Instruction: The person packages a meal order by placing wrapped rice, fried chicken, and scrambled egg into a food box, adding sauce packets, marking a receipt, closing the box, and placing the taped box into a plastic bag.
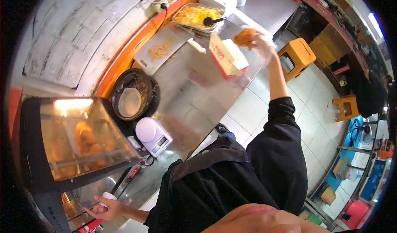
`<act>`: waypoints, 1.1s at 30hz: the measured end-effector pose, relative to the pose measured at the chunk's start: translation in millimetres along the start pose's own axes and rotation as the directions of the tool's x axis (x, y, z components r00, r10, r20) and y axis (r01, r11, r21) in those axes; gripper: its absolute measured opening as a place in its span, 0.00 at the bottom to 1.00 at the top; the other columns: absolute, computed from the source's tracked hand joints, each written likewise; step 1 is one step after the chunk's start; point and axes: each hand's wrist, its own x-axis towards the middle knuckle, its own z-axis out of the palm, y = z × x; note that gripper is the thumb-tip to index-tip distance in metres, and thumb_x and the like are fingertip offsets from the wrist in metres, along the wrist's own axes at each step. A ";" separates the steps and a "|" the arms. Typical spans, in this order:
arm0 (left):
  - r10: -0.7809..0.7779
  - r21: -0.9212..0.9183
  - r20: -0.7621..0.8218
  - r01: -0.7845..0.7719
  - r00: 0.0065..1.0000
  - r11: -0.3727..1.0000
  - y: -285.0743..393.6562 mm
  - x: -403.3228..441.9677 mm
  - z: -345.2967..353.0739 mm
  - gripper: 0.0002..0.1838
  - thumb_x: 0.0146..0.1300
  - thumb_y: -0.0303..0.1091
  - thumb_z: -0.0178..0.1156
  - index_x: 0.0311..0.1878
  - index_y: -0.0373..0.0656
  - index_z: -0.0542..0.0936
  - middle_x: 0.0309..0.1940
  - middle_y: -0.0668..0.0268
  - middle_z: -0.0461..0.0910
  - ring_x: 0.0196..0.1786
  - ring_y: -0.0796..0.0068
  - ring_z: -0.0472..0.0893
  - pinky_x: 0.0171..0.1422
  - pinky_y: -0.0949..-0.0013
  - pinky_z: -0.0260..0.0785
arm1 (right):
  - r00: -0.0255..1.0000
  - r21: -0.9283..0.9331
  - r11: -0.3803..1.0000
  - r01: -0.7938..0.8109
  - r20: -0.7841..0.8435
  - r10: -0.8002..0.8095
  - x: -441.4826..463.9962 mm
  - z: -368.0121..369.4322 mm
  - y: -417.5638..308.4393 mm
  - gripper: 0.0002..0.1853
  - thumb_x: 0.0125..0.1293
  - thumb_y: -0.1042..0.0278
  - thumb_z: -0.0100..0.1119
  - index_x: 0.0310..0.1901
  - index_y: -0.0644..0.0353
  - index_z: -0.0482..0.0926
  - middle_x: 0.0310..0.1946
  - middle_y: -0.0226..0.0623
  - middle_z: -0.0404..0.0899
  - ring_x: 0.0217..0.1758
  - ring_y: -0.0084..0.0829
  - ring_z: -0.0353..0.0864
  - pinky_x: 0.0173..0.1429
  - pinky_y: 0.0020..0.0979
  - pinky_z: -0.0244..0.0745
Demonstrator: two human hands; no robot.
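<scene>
1. We see the right hand point(264, 46), blurred, in what looks like a thin clear glove, its fingers closed on 1 piece of fried chicken point(245, 38) above the far part of the metal counter point(202, 92).
2. Just beside the chicken stands an open paper carton point(223, 58) with red print, near the counter's edge, its flap raised.
3. We find the left hand point(108, 210) low beside the lit display case point(62, 183), fingers partly curled at a small white object point(109, 197); we cannot tell whether they grip it.
4. Between the 2 hands, a white digital scale point(154, 137) and a black pan point(136, 76) holding a pale bowl point(130, 102) crowd the counter beside the case.
5. Along the wall we meet a crumb-strewn cutting board point(144, 57), a white handle point(196, 46) at its edge, and a clear tub of yellow food point(188, 18) with a black utensil point(209, 21).
6. Beyond the counter, 1 orange stool point(297, 55) stands near the right forearm.
</scene>
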 end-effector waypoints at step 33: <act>-0.056 -0.333 0.696 0.391 0.716 0.858 155.3 -105.4 32.4 0.23 0.53 0.23 0.61 0.55 0.37 0.72 0.24 0.73 0.63 0.19 0.86 0.55 0.23 0.78 0.45 | 0.996 -0.881 0.465 0.090 0.083 -0.035 24.5 61.2 157.9 0.34 0.55 0.53 0.53 0.61 0.63 0.61 0.53 0.52 0.72 0.57 0.42 0.72 0.59 0.35 0.68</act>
